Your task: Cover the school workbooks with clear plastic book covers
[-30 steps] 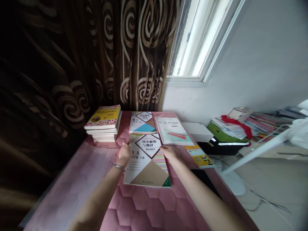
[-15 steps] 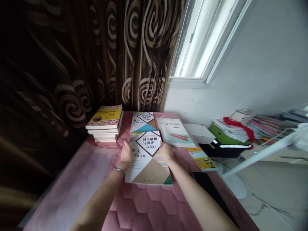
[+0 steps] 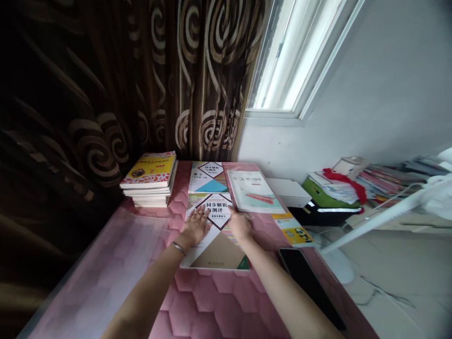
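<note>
A workbook (image 3: 219, 245) with a white, brown and striped cover lies in front of me on the pink padded surface (image 3: 197, 301). My left hand (image 3: 196, 226) rests flat on the left part of its cover, fingers spread. At the right edge of the same workbook, my right hand (image 3: 240, 225) has its fingers curled in; its thumb side touches the cover and the other fingertips are hidden. Just beyond the far edge sits a similar workbook with a blue triangle (image 3: 208, 181). A pale green-white book (image 3: 256, 193) lies to the right of both.
A stack of books (image 3: 150, 179) topped by a yellow cover stands at the back left. Toward the right are a panda-printed yellow booklet (image 3: 294, 231), a black phone-like slab (image 3: 310, 285), a white box (image 3: 287, 192) and a white stand (image 3: 374, 221). A patterned curtain (image 3: 190, 80) hangs behind.
My left hand has gone from gripping the workbook's left edge to lying flat on its cover. My right hand stays at the right edge. The view has shifted slightly.
</note>
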Available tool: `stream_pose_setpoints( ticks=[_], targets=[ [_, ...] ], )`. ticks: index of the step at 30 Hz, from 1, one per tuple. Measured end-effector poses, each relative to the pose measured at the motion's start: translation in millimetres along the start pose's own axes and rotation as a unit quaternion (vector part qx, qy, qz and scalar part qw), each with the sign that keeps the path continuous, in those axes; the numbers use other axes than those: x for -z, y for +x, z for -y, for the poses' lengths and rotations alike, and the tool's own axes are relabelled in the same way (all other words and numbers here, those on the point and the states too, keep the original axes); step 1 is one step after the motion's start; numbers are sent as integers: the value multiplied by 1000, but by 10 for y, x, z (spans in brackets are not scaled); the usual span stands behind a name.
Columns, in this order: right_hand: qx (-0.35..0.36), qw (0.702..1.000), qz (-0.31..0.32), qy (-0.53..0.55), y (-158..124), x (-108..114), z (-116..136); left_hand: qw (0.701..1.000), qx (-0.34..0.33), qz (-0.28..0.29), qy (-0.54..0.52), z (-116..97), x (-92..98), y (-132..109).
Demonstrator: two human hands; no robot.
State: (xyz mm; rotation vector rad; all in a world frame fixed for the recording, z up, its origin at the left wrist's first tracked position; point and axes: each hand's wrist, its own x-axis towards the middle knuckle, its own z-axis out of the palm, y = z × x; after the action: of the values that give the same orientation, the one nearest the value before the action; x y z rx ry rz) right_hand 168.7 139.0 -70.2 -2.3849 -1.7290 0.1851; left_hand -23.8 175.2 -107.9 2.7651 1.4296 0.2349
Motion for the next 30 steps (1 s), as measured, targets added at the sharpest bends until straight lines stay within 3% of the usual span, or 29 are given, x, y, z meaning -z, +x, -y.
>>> stream_pose_setpoints(
  ticks=[4,6,9,11,14,20,30],
  targets=[
    [9,1000,-14,-11,-39,38,58,999,16,-23,15,108,-24,-52],
    [46,998,-41,-17,-88,12,161,999,12,-37,22,122,-15,-67],
    [215,975,-53,-15,-214,-108,353,999,4,-29,33,105,13,-80],
    [299,954,-17,-10,-298,-205,416,999,-3,-14,42,99,45,-97],
    [266,963,40,-20,-362,-270,320,999,-9,-19,43,134,102,-160],
    [161,984,69,-35,-372,-120,-80,998,-21,-52,42,265,201,-362],
    [176,980,82,-36,-357,-161,-250,997,-47,-23,52,214,339,-860]
  ],
)
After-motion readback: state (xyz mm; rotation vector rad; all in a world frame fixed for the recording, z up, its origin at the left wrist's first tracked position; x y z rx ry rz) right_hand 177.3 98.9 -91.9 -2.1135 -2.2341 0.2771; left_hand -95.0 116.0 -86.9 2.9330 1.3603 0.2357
